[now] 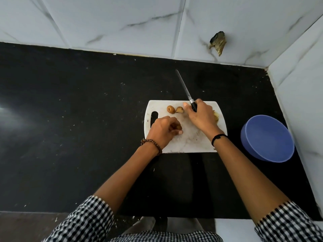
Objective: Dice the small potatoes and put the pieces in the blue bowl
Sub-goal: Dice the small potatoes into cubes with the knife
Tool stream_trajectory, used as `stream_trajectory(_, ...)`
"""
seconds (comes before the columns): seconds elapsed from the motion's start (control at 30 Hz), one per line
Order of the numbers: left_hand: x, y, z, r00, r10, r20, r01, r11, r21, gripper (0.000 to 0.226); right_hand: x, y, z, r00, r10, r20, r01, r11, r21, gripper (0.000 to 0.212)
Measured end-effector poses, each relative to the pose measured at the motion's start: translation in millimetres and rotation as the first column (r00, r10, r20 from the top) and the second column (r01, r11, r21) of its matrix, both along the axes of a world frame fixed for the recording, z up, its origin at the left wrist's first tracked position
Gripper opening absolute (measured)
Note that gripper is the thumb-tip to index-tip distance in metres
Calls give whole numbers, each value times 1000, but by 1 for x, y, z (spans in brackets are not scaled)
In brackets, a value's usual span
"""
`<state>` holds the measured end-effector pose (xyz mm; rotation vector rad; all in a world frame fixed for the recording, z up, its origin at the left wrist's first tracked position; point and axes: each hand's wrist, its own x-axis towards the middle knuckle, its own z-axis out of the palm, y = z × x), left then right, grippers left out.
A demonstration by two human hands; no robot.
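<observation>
A white cutting board [192, 142] lies on the black counter. My left hand [163, 131] curls its fingers around a small brown potato [176, 126] at the board's left side. My right hand [201, 116] grips the black handle of a knife [185, 89], whose blade points up and away past the board's far edge. A whole small potato [171, 109] and a cut potato piece [179, 109] sit near the board's far edge. Pale cut pieces [216, 117] show just right of my right hand, partly hidden. The blue bowl [267, 138] stands to the right of the board.
The black counter [78, 119] stretches wide to the left. White marble-look tiled walls close the back and the right side, right behind the bowl. A dark broken patch [218, 42] marks the back wall.
</observation>
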<state>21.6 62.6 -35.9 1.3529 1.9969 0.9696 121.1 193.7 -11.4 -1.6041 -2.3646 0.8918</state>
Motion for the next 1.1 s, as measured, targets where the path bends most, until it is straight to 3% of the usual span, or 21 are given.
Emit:
stream_trajectory(0.27, 18, 11, 7, 999, 1, 50, 2, 999, -46, 17, 53, -48, 4, 974, -133, -184, 119, 989, -83, 35)
stream_trajectory(0.5, 25, 21, 9, 985, 67, -157, -69, 998, -10, 17, 83, -85, 2, 941, -250, -229, 221, 965, -142, 30)
stream_trajectory(0.7, 16, 19, 6, 972, -123, -199, 108, 990, -86, 27, 89, -98, 0, 923, -298, -242, 261, 949, -174, 33)
stream_trajectory(0.87, 18, 17, 8, 982, -72, -174, 60, 995, -75, 25, 86, -111, 3, 939, -256, -229, 220, 960, -172, 38)
stream_trajectory(1.1, 31, 13, 5, 1000, 25, -16, -26, 999, -40, 21, 83, -124, -3, 964, -215, -157, 188, 968, -167, 40)
